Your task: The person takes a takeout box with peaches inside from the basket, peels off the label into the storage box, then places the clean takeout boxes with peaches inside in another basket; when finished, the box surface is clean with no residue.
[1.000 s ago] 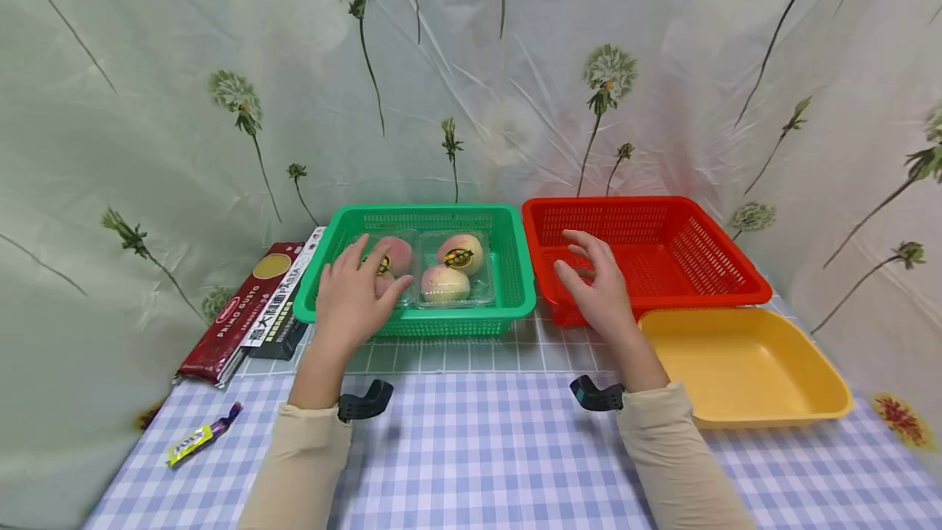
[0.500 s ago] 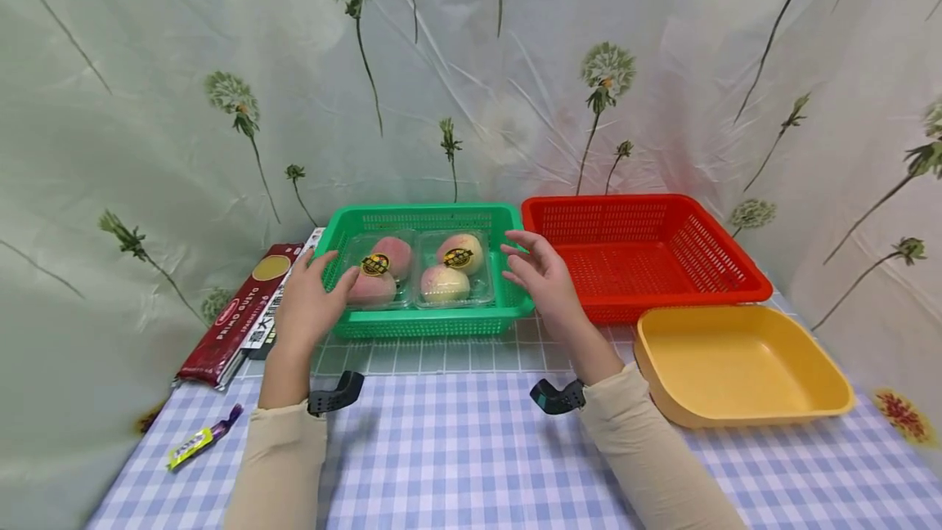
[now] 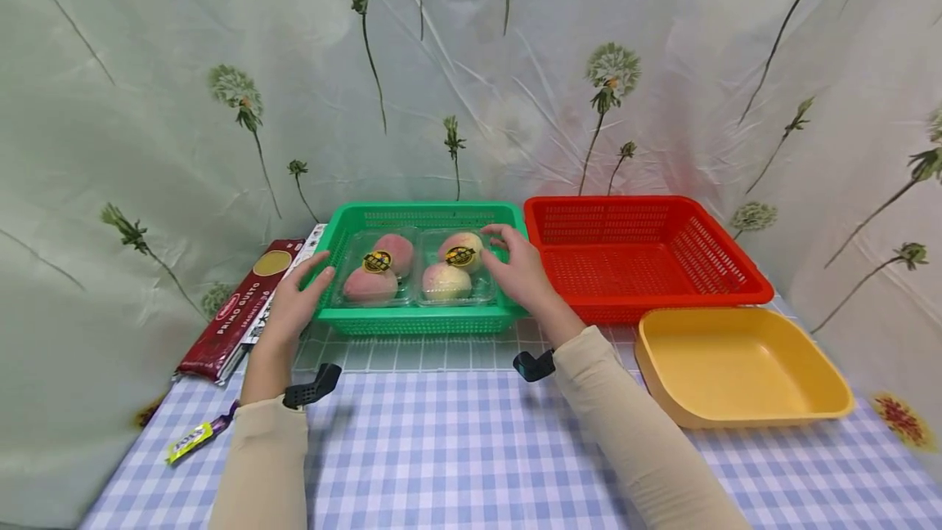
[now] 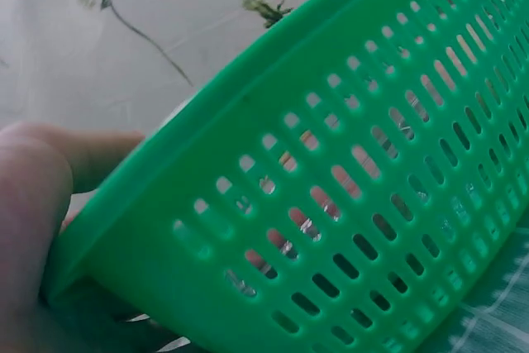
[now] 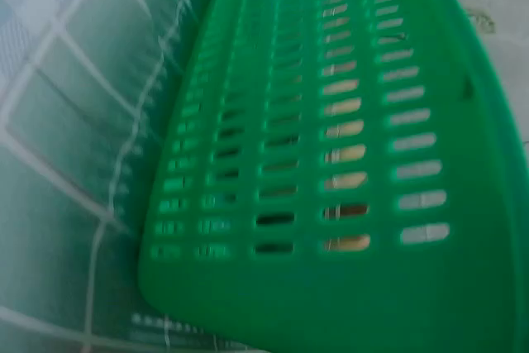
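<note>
A green basket (image 3: 423, 324) stands at the back of the table. Two clear plastic packs hold peach-like fruits under dark round labels: the left pack (image 3: 371, 285) shows pink fruit, the right pack (image 3: 447, 280) paler fruit. My left hand (image 3: 293, 301) is at the basket's left rim, and in the left wrist view one digit reaches past that rim. My right hand (image 3: 522, 268) extends over the right rim, its bent fingers beside the right pack; whether they touch it I cannot tell. In the right wrist view only the basket's perforated wall (image 5: 281, 171) shows, not the hand.
A red basket (image 3: 618, 301) adjoins the green one, with a yellow tray (image 3: 743, 366) in front of it. At the left lie a red spaghetti pack (image 3: 243, 309) and a small yellow-and-purple wrapped snack (image 3: 197, 437). A patterned curtain (image 3: 471, 64) hangs behind.
My left hand has moved left, off the left pack to the basket's rim. From over the red basket my right hand has moved left to the green basket's right side.
</note>
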A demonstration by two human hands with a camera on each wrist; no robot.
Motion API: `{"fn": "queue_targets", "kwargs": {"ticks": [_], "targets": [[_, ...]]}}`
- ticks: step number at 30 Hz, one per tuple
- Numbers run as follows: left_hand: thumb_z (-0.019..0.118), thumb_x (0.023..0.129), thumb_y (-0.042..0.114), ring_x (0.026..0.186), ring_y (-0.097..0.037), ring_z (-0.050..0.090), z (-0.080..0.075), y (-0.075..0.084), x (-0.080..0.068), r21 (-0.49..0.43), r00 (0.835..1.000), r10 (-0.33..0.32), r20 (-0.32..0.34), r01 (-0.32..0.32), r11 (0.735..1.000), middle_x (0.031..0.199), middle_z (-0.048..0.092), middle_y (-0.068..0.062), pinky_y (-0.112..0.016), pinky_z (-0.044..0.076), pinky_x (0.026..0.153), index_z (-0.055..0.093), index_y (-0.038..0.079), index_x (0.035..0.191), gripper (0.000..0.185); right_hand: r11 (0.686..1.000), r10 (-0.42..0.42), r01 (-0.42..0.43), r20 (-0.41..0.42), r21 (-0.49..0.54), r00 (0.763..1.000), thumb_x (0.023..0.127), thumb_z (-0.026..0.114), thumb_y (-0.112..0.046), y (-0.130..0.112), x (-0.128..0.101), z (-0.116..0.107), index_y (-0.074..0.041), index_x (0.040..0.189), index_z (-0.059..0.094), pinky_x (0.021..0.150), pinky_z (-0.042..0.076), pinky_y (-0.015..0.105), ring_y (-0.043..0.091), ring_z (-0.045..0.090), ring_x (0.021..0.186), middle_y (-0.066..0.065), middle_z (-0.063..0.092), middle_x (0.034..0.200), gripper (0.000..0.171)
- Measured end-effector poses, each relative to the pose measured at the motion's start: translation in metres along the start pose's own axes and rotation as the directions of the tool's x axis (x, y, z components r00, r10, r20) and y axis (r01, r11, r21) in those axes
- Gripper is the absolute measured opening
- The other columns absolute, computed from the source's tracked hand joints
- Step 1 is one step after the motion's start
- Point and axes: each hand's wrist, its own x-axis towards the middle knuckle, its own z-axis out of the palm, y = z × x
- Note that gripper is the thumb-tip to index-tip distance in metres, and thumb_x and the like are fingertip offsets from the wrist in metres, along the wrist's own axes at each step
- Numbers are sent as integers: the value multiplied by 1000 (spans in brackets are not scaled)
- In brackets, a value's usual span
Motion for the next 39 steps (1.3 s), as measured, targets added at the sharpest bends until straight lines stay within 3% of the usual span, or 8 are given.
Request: {"fn": "queue_targets", "kwargs": {"ticks": [3,7,12,16,20,25,36,39], "targets": [[47,105,42,154,-35,16,0,-2,2,-117,999,-23,33,27,993,168,17,-10,-60,17,122,32,20,158,59,1000,7,-7,0,-1,1000,99,57,-21,0,6,-2,-12,135,55,109,44,52,32,50,138,8,52,147,37],[46,105,43,154,-31,20,5,-2,4,-214,998,-56,22,59,975,168,18,-7,-55,19,123,34,20,157,58,1000,22,-22,14,-15,1000,100,55,-22,2,15,-4,-12,136,54,109,46,50,32,49,139,8,52,147,37],[48,104,44,154,-31,18,13,1,3,-229,998,-67,2,65,971,168,18,-7,-55,19,123,35,20,157,59,987,57,-50,43,-152,997,99,54,-21,3,26,-2,-13,139,52,108,46,49,33,51,135,11,51,147,40],[49,104,41,155,-31,15,14,0,3,-216,998,-64,-10,60,975,168,18,-8,-56,17,124,36,20,156,57,969,125,-94,126,-227,984,99,54,-23,3,34,7,-10,147,43,107,44,50,35,50,133,16,47,151,52],[50,104,40,154,-31,18,13,-1,5,-196,998,-64,-9,61,979,168,19,-7,-57,19,123,36,21,156,57,961,244,-211,195,-176,950,98,58,-26,5,38,14,-6,155,30,114,37,49,35,41,142,19,39,156,67],[51,104,41,154,-32,19,13,0,7,-194,998,-61,2,60,979,167,20,-7,-58,20,122,36,24,156,57,945,327,-319,196,-71,924,96,61,-24,7,40,18,-6,157,21,118,32,48,35,36,145,21,35,157,75],[50,104,42,153,-32,22,12,-1,8,-171,996,-92,-12,89,981,167,22,-7,-57,24,122,37,25,156,56,947,301,-316,181,62,936,96,65,-17,6,37,19,-17,156,24,118,30,51,35,27,146,21,25,157,73],[49,104,42,152,-32,23,11,-1,7,-167,995,-94,-12,91,982,167,23,-8,-57,24,121,36,25,156,56,942,301,-323,190,95,934,97,64,-16,4,36,18,-25,155,24,108,40,53,36,27,143,19,20,156,71]]}}
